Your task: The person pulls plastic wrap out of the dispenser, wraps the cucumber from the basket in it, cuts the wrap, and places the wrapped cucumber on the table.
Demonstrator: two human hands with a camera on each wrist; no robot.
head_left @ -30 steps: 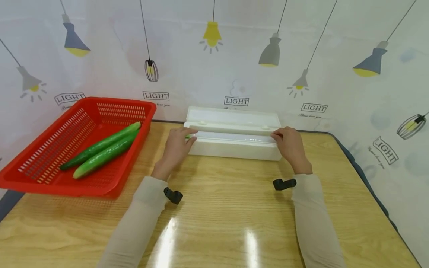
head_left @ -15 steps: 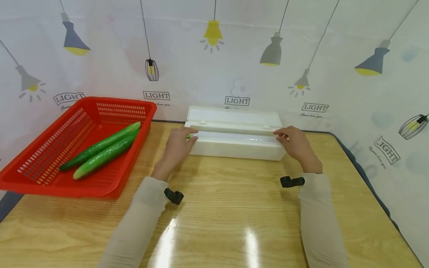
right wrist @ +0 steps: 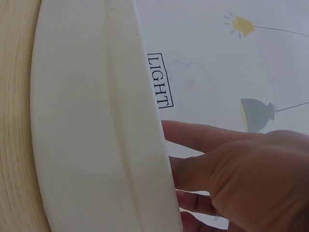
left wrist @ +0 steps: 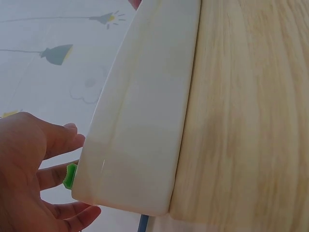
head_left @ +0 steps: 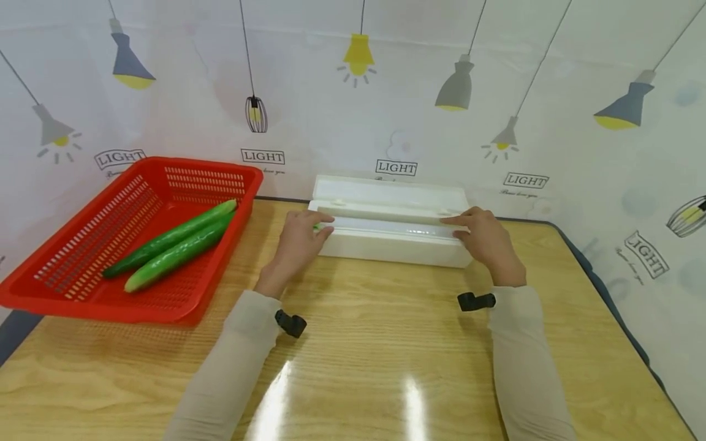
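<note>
A long white plastic wrap dispenser box lies at the back of the wooden table, its lid raised behind it. Glossy clear film shows along its inside. At the left end my left hand holds the box, index finger and thumb over the rim and the other fingers bent about the corner. A small green piece sticks out there beside the fingers. My right hand is at the right end, index finger stretched over the opening, thumb apart from it at the front edge.
To the left stands a red plastic basket with two cucumbers in it. A pale wall covering with printed lamps rises close behind the box. Wooden tabletop lies in front of it.
My right thumb and index finger, close together a second ago, have spread apart. The right hand went slightly right, then back over the box. My left hand keeps its place.
</note>
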